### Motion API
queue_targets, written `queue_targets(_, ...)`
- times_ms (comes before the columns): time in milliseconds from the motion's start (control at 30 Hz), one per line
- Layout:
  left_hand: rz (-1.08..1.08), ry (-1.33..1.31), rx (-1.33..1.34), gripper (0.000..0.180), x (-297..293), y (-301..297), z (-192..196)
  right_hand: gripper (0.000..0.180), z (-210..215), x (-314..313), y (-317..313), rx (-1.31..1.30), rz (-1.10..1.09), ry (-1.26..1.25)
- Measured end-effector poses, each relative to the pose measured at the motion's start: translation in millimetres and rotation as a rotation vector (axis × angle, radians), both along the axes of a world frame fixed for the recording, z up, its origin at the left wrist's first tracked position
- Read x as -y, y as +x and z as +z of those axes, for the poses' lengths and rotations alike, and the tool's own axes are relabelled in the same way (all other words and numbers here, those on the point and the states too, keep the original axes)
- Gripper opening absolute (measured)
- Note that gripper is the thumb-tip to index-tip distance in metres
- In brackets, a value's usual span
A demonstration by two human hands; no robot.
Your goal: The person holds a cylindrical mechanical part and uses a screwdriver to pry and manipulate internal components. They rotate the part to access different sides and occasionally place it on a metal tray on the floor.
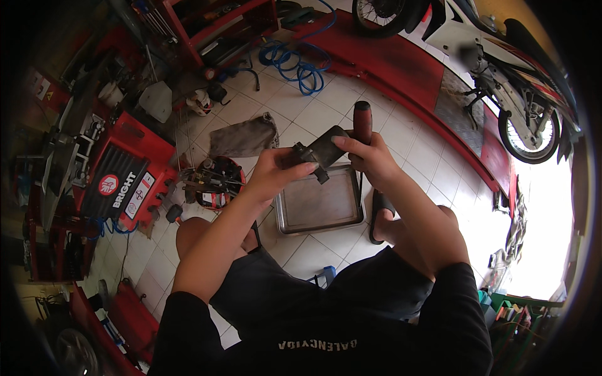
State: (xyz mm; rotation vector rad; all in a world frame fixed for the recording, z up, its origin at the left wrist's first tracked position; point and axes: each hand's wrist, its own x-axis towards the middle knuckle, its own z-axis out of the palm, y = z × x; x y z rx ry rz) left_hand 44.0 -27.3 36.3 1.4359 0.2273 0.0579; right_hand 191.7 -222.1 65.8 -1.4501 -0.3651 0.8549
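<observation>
My left hand is closed round the bracketed end of a dark cylindrical part, which looks like a small motor. The part is tilted, its round body toward my right hand. That hand grips a screwdriver with a red and black handle pointing up, its thin dark shaft dropping below the fist. My right thumb also rests on the cylinder. Beneath both hands a shallow metal tray lies on the floor between my feet, with a dull, stained bottom.
A dirty grey cloth lies beyond my left hand, near a round red container of tools. At left stands a red and black machine. Coiled blue hose lies ahead. A red lift platform runs along the right, beneath a motorcycle.
</observation>
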Motion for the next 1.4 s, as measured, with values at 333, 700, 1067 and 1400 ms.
queue_targets(333, -0.281, 1.383, -0.260, 0.128, -17.6, -4.1, -17.9, 0.032, -73.1, -10.4, 3.2, -0.046, -0.194, -0.279)
queue_targets(700, -0.676, 1.366, -0.338, 0.110, -8.5, -21.2, -32.5, 0.044, -243.5, -32.1, 28.3, 0.036, -0.165, -0.742)
queue_targets(1067, -0.737, 1.385, -0.431, 0.096, -7.2, -10.7, -50.2, 0.047, -374.5, -63.3, -1.9, -0.224, 0.003, -0.890)
queue_targets(1400, -0.788, 1.374, -0.273, 0.047, 37.3, -6.4, -93.6, 0.054, -414.2, -62.8, 27.4, -0.186, 0.553, -1.106)
